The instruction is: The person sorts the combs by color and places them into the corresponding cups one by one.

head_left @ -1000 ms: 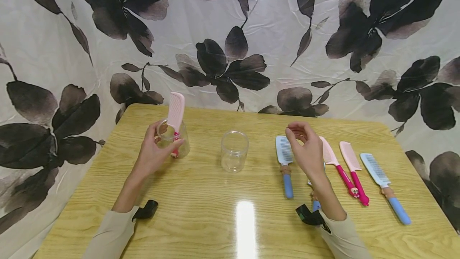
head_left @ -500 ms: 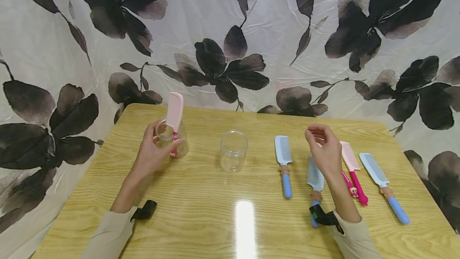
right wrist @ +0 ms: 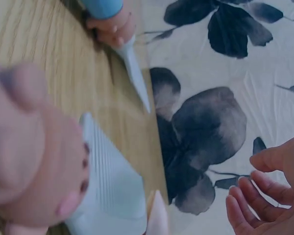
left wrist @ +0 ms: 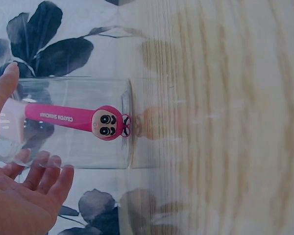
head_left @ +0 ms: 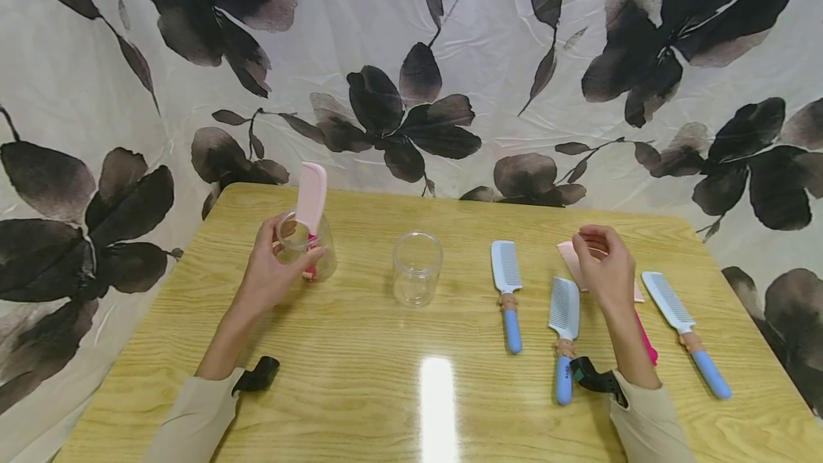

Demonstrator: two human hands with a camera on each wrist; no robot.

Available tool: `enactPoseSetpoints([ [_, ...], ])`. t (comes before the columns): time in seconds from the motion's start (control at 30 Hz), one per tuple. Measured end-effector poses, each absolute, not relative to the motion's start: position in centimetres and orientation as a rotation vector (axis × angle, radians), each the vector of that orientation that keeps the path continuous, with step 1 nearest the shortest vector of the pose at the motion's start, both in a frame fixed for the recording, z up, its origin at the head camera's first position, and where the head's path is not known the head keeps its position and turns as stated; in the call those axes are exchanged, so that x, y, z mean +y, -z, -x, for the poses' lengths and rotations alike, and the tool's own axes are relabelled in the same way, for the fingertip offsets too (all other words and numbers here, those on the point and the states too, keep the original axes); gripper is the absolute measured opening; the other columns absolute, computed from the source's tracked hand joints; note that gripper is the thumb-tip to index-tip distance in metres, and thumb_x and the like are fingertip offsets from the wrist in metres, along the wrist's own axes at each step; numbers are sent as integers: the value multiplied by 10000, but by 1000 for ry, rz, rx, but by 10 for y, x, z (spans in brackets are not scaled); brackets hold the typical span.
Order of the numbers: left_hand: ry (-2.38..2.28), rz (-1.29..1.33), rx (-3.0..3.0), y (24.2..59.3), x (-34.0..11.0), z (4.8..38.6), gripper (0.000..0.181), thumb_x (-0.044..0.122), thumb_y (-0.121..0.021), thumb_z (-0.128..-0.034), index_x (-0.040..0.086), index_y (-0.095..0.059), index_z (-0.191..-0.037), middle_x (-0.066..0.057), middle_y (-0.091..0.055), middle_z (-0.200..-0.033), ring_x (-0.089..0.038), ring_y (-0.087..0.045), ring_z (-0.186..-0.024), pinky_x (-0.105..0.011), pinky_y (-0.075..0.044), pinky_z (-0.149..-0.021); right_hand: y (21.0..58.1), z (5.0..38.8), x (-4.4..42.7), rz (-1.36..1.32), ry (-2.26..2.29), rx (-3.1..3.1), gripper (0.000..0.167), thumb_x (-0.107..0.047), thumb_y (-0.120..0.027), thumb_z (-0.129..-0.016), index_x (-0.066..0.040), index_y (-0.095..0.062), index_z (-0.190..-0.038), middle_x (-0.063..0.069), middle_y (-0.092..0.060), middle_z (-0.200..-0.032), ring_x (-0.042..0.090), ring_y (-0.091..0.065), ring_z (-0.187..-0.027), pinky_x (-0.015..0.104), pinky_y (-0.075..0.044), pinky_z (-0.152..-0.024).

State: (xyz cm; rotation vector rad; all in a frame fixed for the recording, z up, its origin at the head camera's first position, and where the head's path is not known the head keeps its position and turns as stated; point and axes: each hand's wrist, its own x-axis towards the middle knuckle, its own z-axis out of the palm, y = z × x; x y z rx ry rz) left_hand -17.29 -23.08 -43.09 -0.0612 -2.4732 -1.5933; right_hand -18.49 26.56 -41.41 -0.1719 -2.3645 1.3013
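A clear jar (head_left: 328, 252) stands at the left of the table, and my left hand (head_left: 276, 266) grips it around the side. Inside leans a pink comb (head_left: 311, 195), head up; its dark pink handle (left wrist: 61, 115) has a cartoon face at the jar's bottom in the left wrist view. My right hand (head_left: 604, 270) hovers with loosely bent fingers and nothing in them. Below it, partly hidden, lie a pink comb (head_left: 569, 260) and another pink comb, of which the handle (head_left: 646, 338) shows. In the right wrist view a light blue comb (right wrist: 115, 188) lies near.
A second clear jar (head_left: 418, 270) stands mid-table. Blue combs lie on the right: one to the left (head_left: 506, 266), a blue comb (head_left: 564, 313) beside my right wrist, and a blue comb (head_left: 669, 299) farthest right. A flower-patterned cloth (head_left: 508, 34) hangs behind the wooden table (head_left: 334, 377).
My right hand has moved right, from beside the leftmost blue comb to over the pink combs, uncovering the middle blue comb. My left hand stays on the jar.
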Motion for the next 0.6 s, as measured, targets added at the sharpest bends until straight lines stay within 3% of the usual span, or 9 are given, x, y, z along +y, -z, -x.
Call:
enactPoseSetpoints([
  [0.5, 1606, 66, -2463, 432, -232, 173, 856, 258, -828, -895, 20, -306, -1530, -242, -425, -1448, -369, -393, -1362, -627, -312, -1129, 437, 193, 292, 260, -1219, -2471, 310, -97, -632, -987, 79, -629, -1241, 257, -667, -1205, -141, -496, -883, 107, -478, -862],
  [0.6, 1609, 68, -2458, 432, -232, 174, 855, 251, -829, -894, 16, -308, -1531, -237, -430, -1448, -368, -396, -1362, -622, -316, -1127, 440, 194, 297, 280, -1207, -2496, 318, -87, -628, -985, 84, -622, -1253, 264, -662, -1210, -96, -522, -897, 89, -465, -859],
])
